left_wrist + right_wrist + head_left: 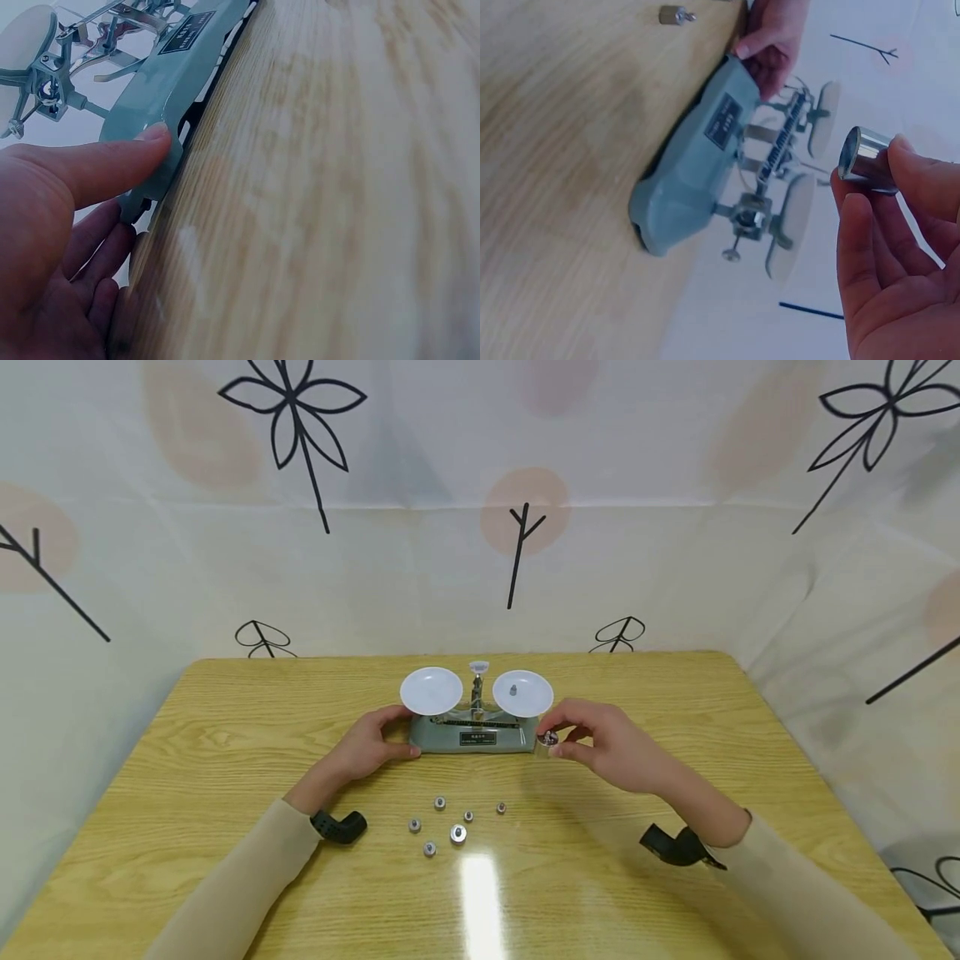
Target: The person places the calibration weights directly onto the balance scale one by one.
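A grey-green balance scale (442, 739) with two white pans stands toward the back of the table. My left hand (367, 743) grips the left end of its base, thumb at the front and fingers behind, as the left wrist view shows on the base (161, 86). By the base's right end, my right hand (615, 747) pinches a large shiny cylindrical weight (870, 159) between thumb and fingers, clear of the table. On the right pan (536, 702) sits one small weight (513, 690). Nothing lies on the left pan (431, 692).
Several small metal weights, among them a larger one (458, 834), stand on the wood-grain table (300, 693) in front of the scale. A patterned white cloth (375, 577) hangs behind the table's back edge.
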Tool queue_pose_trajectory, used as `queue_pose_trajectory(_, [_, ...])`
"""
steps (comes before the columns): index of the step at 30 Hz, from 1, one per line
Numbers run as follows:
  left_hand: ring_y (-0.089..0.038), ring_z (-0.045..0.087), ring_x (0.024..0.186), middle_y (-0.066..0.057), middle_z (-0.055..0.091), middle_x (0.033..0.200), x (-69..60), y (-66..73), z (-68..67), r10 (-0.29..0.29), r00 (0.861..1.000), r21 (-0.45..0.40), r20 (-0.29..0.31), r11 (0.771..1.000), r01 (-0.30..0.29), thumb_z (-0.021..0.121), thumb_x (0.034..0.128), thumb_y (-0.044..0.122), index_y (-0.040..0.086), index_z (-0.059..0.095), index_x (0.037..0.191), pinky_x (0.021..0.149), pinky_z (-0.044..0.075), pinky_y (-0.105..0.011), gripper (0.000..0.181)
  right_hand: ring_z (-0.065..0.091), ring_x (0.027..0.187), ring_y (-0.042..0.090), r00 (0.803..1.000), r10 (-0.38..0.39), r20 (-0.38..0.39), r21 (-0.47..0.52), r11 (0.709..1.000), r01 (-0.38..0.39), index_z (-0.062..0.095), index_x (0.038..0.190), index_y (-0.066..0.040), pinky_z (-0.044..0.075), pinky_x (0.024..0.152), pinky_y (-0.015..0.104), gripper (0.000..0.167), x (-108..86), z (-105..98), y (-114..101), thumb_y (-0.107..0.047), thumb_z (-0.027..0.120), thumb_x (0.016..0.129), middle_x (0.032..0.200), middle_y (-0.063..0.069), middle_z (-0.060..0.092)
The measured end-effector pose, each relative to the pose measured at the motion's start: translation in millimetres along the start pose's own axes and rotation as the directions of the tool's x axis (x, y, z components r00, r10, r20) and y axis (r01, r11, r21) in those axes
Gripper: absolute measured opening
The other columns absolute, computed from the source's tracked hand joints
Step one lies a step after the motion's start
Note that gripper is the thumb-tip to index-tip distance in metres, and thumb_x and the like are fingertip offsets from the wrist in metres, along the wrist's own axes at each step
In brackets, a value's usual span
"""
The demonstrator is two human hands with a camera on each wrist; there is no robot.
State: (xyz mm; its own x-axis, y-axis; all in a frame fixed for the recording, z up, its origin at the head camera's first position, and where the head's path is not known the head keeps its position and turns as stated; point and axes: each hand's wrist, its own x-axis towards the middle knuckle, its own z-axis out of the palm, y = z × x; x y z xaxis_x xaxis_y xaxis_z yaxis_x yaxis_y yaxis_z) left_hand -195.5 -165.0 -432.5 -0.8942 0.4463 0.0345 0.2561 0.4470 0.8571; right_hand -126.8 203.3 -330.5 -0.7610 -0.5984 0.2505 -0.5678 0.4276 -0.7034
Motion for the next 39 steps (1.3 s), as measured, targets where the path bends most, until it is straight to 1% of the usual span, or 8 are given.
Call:
queue_pose_trajectory(9, [-0.039,0.036,0.14,-0.022,0.05,0.143,1.0,3.7,3.3,-0.013,1.0,0.013,-0.004,1.0,0.013,0.078,0.0833,0.002,-0.005,0.052,0.139,0.115,0.025,-0.055,0.062,0.066,0.102,0.021,0.995,0.051,-0.083,-0.015,0.999,-0.052,0.068,0.112,-0.007,0.057,0.08,0.03,0.028,10.9,-15.1,2.5,0.006,0.072,0.087,0.108,0.002,0.067])
queue_pose_trajectory(14, [-0.036,0.038,0.139,-0.018,0.052,0.143,-0.5,4.0,1.9,-0.004,1.0,0.014,-0.012,1.0,0.005,0.08,0.083,0.005,-0.001,0.054,0.139,0.115,0.027,-0.053,0.062,0.067,0.101,0.023,0.989,0.071,-0.132,-0.043,0.996,-0.077,0.068,0.112,-0.005,0.057,0.078,0.029,0.026,20.0,-20.4,5.3,0.005,0.071,0.088,0.109,0.005,0.067])
queue_pose_trajectory(18, [-0.032,0.039,0.139,-0.014,0.053,0.143,-0.8,3.9,0.1,-0.002,1.0,0.004,-0.008,1.0,0.002,0.082,0.0824,0.01,0.004,0.056,0.139,0.115,0.027,-0.051,0.063,0.067,0.101,0.025,0.982,0.104,-0.156,-0.058,0.992,-0.114,0.067,0.112,-0.002,0.057,0.079,0.031,0.024,28.3,-23.2,6.5,0.005,0.071,0.089,0.111,0.008,0.067])
queue_pose_trajectory(22, [-0.032,0.039,0.139,-0.013,0.054,0.142,-1.6,4.7,-0.6,-0.002,1.0,0.007,-0.004,1.0,0.002,0.082,0.082,0.013,0.004,0.056,0.138,0.115,0.027,-0.052,0.063,0.066,0.104,0.026,0.977,0.141,-0.16,-0.079,0.985,-0.155,0.066,0.112,-0.002,0.057,0.08,0.036,0.023,36.0,-24.3,9.9,0.002,0.07,0.09,0.112,0.009,0.067])
queue_pose_trajectory(26, [-0.032,0.039,0.139,-0.013,0.054,0.142,-2.0,4.7,-0.2,-0.005,1.0,0.022,-0.001,1.0,0.005,0.082,0.0824,0.015,0.005,0.056,0.138,0.115,0.028,-0.052,0.063,0.065,0.107,0.026,0.973,0.172,-0.153,-0.068,0.98,-0.184,0.066,0.112,-0.002,0.057,0.082,0.038,0.022,42.0,-24.0,16.2,0.001,0.07,0.091,0.112,0.009,0.067])
queue_pose_trajectory(32, [-0.033,0.038,0.14,-0.014,0.053,0.143,-2.4,5.0,0.2,-0.008,1.0,0.02,0.003,1.0,0.008,0.082,0.0829,0.014,0.004,0.055,0.139,0.115,0.027,-0.052,0.063,0.065,0.109,0.03,0.974,0.19,-0.125,-0.039,0.98,-0.196,0.066,0.111,0.0,0.057,0.083,0.039,0.022,49.7,-20.1,26.3,0.001,0.071,0.09,0.112,0.012,0.067])
queue_pose_trajectory(35, [-0.033,0.038,0.14,-0.014,0.052,0.143,-2.5,5.1,0.3,-0.009,1.0,0.02,0.004,1.0,0.008,0.082,0.0829,0.013,0.004,0.055,0.14,0.115,0.027,-0.052,0.063,0.065,0.109,0.031,0.974,0.196,-0.117,-0.054,0.978,-0.203,0.067,0.111,0.001,0.057,0.084,0.041,0.022,53.5,-18.7,28.8,0.001,0.071,0.09,0.113,0.013,0.067])
queue_pose_trajectory(39, [-0.033,0.038,0.14,-0.014,0.052,0.143,-2.0,4.3,0.5,-0.009,1.0,0.015,0.004,1.0,0.009,0.082,0.0828,0.013,0.004,0.055,0.139,0.115,0.026,-0.052,0.063,0.065,0.109,0.029,0.968,0.224,-0.111,-0.074,0.97,-0.233,0.068,0.112,0.0,0.056,0.087,0.043,0.022,58.5,-18.5,30.8,-0.001,0.072,0.09,0.113,0.013,0.067])
